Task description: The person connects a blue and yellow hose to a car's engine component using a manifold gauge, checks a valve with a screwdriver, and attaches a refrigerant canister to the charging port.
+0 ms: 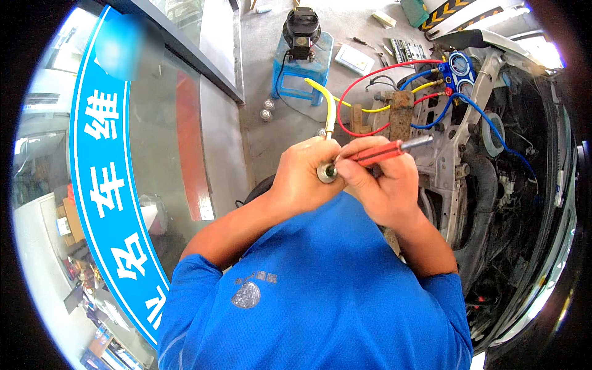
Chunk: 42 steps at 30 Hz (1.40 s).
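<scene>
My left hand (301,172) is closed round the end of a yellow hose (330,114), whose round metal fitting (325,174) sticks out of the fist with its opening upward. My right hand (385,185) pinches a red-handled tool (379,154) with a metal shaft pointing up to the right. Its other end is at the fitting's opening, partly hidden by my fingers and thumb, so I cannot tell whether it is inside. Both hands are together in front of my blue shirt.
An open engine bay (481,228) lies right, with a blue gauge manifold (456,74) and coloured hoses. Ahead, a black machine (301,34) sits on a blue stool (280,86), near small cans (266,114) and a toolkit (407,52). A glass front with a blue sign (83,148) borders the left.
</scene>
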Motion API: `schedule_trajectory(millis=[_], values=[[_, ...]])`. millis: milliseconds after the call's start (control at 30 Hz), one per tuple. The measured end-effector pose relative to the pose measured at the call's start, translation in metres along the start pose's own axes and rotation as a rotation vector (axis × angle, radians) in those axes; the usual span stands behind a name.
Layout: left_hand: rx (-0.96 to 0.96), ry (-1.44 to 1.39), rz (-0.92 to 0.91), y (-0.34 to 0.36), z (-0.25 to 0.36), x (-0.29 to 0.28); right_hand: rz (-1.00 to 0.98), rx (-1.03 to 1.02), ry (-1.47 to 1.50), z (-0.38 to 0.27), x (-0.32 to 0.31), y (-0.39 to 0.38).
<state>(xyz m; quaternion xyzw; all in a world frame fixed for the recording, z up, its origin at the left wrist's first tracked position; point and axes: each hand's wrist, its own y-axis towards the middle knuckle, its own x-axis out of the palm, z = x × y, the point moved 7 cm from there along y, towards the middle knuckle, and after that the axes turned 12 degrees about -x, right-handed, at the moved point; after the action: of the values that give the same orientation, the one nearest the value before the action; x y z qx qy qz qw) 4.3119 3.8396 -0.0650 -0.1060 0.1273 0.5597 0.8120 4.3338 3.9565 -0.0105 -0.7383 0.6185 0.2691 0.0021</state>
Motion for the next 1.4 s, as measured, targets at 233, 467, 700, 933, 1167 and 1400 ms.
schedule_trajectory(millis=[233,467,700,933,1167,1400], values=[[-0.057,-0.278,-0.038,-0.001,-0.008,0.011,0.194,-0.022,0.259,0.011,-0.005,-0.011],[-0.01,-0.216,-0.03,-0.002,-0.008,0.012,0.136,-0.108,0.141,0.001,-0.002,-0.007],[-0.003,-0.023,-0.055,-0.002,-0.01,0.014,0.006,-0.217,-0.076,-0.005,0.003,-0.005],[-0.066,-0.272,-0.04,-0.003,-0.015,0.009,0.194,-0.005,0.296,0.015,0.004,-0.016],[-0.053,-0.363,-0.056,-0.006,-0.026,0.011,0.17,-0.047,0.228,0.005,0.008,-0.013],[-0.057,-0.285,-0.029,-0.007,-0.025,0.011,0.079,-0.156,0.078,-0.002,0.008,-0.011]])
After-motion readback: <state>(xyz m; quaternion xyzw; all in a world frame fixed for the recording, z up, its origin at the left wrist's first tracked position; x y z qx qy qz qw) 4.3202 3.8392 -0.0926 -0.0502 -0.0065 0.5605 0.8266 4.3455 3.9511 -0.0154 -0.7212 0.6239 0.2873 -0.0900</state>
